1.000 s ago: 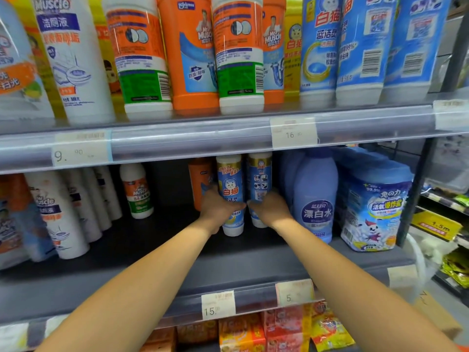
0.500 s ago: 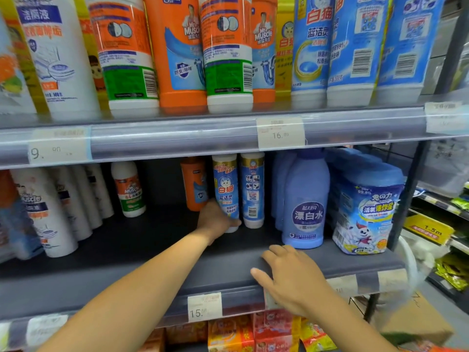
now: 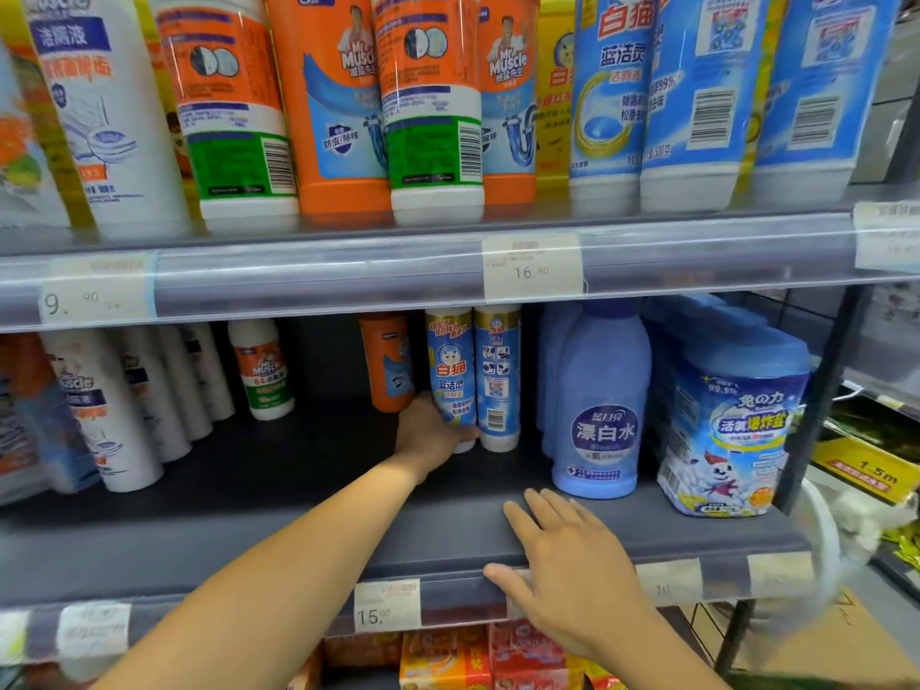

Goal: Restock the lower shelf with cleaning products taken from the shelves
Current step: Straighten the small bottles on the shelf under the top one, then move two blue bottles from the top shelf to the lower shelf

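The left hand [image 3: 430,433] grips a slim blue-and-white plastic cleaner bottle [image 3: 449,371] near its base. The thumb crosses the bottle's front and the fingers curl round its far side, mostly hidden. The bottle stands upright towards the back of the dark grey metal lower shelf [image 3: 298,490]. It touches a matching blue-and-white bottle [image 3: 498,376] on its right and has an orange plastic bottle [image 3: 386,361] just behind on its left. The right hand [image 3: 562,575] rests flat on the shelf's front edge, well apart from the bottles, fingers straight and slightly spread, thumb over the lip beside a white price tag [image 3: 387,605].
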`<state>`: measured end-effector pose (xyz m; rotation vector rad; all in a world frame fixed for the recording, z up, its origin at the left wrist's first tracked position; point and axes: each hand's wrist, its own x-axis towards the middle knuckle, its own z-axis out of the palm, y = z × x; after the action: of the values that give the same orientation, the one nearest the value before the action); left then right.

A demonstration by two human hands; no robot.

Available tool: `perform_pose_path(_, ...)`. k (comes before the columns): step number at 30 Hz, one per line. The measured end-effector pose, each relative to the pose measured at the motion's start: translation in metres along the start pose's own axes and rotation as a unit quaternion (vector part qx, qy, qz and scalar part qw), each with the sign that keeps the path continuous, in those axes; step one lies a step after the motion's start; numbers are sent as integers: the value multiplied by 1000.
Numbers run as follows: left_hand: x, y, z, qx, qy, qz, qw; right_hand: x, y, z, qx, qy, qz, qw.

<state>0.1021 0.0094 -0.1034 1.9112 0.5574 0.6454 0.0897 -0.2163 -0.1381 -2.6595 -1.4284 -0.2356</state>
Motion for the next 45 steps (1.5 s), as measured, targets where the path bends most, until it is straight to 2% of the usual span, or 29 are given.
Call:
perform_pose_path(6, -8, 0, -1, 63, 4, -4, 998, 2, 2, 3, 11, 9, -7, 1000)
perform_pose_path(12, -23, -2, -10, 209, -14, -47, 977, 5, 4, 4, 22, 16, -6, 1000)
perform_pose_path(15, -41, 1, -20, 302, -82, -20, 950, 5, 3, 3, 27, 4, 1, 1000)
perform_pose_path(20, -77, 15, -43, 387, -188, 20, 903, 9, 1, -11, 70, -22, 19, 997)
perform_pose_path(24, -112, 25, -61, 396, -192, 33, 897, 8, -10, -31, 82, -88, 38, 992)
perform_pose_path(27, -139, 26, -73, 430, -208, 33, 878, 1, -25, -50, 86, -150, 39, 984)
perform_pose_path(30, -161, 27, -83, 455, -225, 39, 860, -15, -40, -70, 98, -181, 35, 978)
perform_pose_path(33, -182, 33, -86, 450, -240, 21, 860, -36, -49, -90, 86, -189, 31, 978)
perform_pose_path(40, -221, 81, -86, 458, -330, 22, 825, -85, -48, -143, 57, -216, 5, 975)
perform_pose_path(45, -221, 151, -91, 447, -295, 96, 839, -96, -30, -208, 33, -168, -9, 985)
